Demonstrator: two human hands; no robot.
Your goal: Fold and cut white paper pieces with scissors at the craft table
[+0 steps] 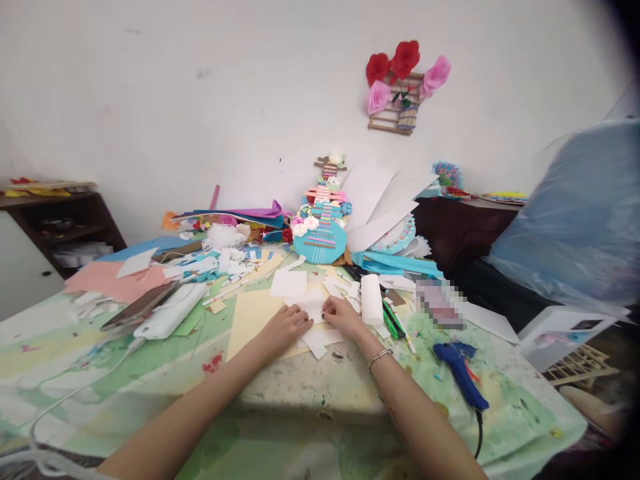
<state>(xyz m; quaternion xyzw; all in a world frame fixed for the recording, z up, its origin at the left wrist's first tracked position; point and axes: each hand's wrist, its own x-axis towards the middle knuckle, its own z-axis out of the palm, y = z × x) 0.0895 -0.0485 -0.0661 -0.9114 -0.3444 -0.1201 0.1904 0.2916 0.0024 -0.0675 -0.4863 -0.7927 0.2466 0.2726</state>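
Both of my hands are over a white sheet of paper [312, 301] near the middle of the table. My left hand [291, 323] rests on the sheet's left part, its fingers bent and slightly spread. At the right edge of the same sheet, the thumb and fingertips of my right hand [341, 315] pinch together on the paper. A cream sheet [250, 320] lies partly beneath the white one. Small white paper pieces [315, 343] lie just in front of my fingers. A square white sheet [289, 283] sits just behind my left hand.
Right of my right hand stand a white roll [371, 300] and green cutters [393, 320]; a blue glue gun [461, 375] lies farther right. A white power strip [171, 310] is at the left. Blue guitar-shaped crafts [321, 241] stand behind, among paper scraps.
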